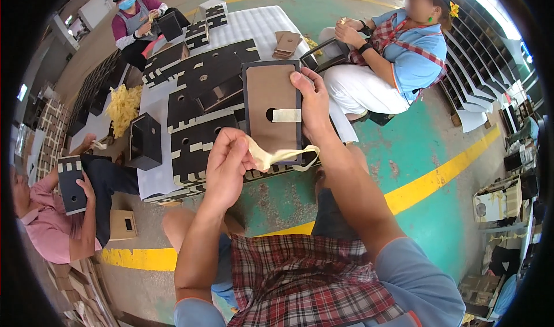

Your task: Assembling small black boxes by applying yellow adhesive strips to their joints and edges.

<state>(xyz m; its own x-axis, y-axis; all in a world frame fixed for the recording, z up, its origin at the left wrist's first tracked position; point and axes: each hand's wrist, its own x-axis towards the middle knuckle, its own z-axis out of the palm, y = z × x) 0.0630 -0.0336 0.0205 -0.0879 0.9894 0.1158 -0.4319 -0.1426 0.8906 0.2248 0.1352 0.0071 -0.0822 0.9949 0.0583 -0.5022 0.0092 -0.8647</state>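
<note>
Upright in front of me is a shallow black box (253, 73) with a brown inner panel and a round hole. My right hand (313, 99) grips its right edge, the thumb lying over the front rim. A short pale strip of masking tape (287, 115) runs from beside the hole to the right edge. My left hand (226, 160) is closed, pinching loose, crumpled masking tape (271, 156) just in front of the box's lower end. That loose tape curls rightward in a thin loop.
Black taped panels (216, 67) and an open black box (151, 154) cover much of a white-sheeted table (271, 21). Small brown boards (287, 43) lie near its right side. Peeled tape (124, 111) is heaped at left. Three people work around the table. Racks (479, 67) stand at right.
</note>
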